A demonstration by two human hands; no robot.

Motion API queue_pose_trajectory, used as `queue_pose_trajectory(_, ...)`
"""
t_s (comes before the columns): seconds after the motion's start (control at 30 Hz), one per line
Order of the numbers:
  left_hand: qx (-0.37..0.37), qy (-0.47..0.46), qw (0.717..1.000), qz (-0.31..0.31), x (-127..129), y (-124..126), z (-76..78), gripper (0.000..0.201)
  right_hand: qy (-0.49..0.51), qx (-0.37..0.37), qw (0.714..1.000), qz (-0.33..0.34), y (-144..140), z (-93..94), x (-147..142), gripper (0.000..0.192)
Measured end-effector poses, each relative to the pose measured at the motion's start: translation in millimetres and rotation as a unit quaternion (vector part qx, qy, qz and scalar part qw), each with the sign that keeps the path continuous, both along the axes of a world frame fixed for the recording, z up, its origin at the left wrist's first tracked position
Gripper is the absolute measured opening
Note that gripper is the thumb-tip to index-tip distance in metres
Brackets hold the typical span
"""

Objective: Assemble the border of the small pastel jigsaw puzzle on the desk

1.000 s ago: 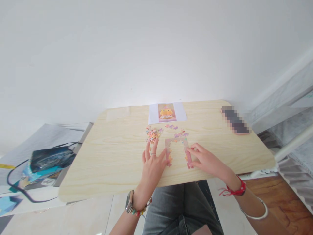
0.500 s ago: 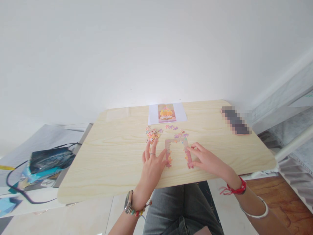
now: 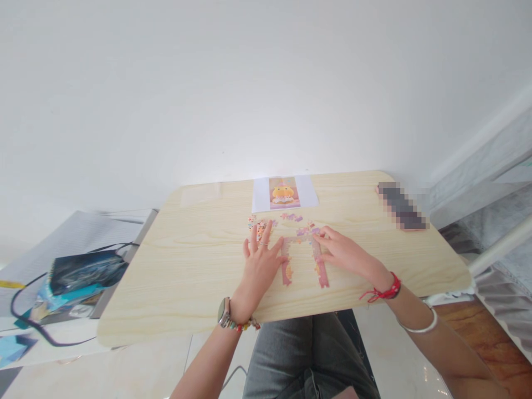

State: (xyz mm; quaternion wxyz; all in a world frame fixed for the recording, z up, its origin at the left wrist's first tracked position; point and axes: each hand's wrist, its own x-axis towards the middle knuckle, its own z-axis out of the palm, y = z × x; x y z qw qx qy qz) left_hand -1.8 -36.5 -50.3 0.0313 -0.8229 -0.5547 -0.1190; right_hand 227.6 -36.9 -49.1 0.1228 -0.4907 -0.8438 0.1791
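Half-built puzzle frame (image 3: 302,256), pink, open at near side, flat mid-table; loose pieces (image 3: 258,225) heaped just beyond-left.

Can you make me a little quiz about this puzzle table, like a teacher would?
1. True or false: the left hand lies flat, fingers spread, beside the left side of the puzzle frame.
2. What lies at the far edge of the table, behind the loose pieces? A) a cup B) a picture sheet C) scissors
3. Fill in: the right hand touches the frame near its top ____ corner.

Key: 1 true. 2 B. 3 right.
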Motion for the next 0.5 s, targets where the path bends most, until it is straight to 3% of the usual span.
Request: queue_pose_trajectory(0.5, 0.017, 0.006, 0.999, -0.042, -2.1, 4.2, -3.5, 0.036, -0.023, 0.035, 0.999, 0.005, 0.4, 3.3, -2.6, 0.036)
